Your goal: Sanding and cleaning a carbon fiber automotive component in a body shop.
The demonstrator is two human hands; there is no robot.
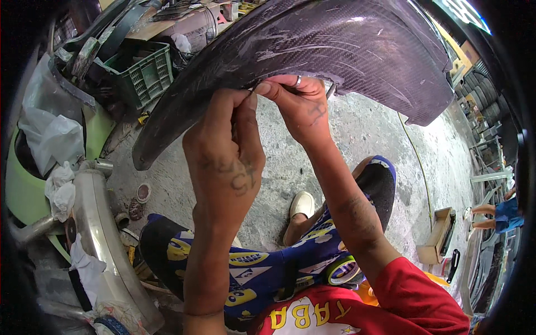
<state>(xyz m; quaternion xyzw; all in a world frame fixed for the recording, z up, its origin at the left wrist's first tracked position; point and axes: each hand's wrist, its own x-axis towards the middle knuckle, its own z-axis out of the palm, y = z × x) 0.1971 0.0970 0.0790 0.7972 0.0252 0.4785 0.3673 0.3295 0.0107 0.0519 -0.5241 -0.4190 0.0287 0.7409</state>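
A large curved car body panel (346, 50) with a dark carbon-fibre weave and pale scuffs spans the top of the head view. Against its lower edge, my left hand (226, 142) is closed, thumb and forefinger pinched together and pointing up. My right hand (301, 109) meets it there, also pinching, with a ring on one finger and its fingers along the panel's edge. The fingertips of both hands nearly touch. Whatever sits between them is too small or too hidden to make out. A round roll of tape (341, 271) lies at my lap.
To the left stand a green plastic crate (151, 72), a light green car part (99, 131) and a long silvery curved part (95, 206). A thin hose (420, 159) crosses the concrete floor (385, 137) toward an open tan box (435, 237). Another person (508, 215) is at far right.
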